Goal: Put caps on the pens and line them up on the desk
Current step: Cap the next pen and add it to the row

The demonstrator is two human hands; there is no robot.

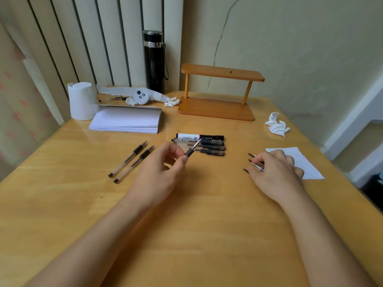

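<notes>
My left hand [163,162] holds an uncapped pen [192,149] by its black grip, tip pointing up and to the right. Just behind it several capped pens [200,144] lie side by side in a row, the farthest one a white and black marker [199,136]. Two uncapped pens [132,161] lie parallel on the desk to the left. My right hand [275,170] rests palm down over pen caps [251,162]; three cap ends stick out to its left and its fingers close on one.
A white paper sheet [304,162] lies under the right hand's far side. A notebook [126,121], tissue roll [81,101], black flask [154,61], wooden shelf [217,94] and crumpled tissues [276,124] stand at the back. The desk edge drops off on the right.
</notes>
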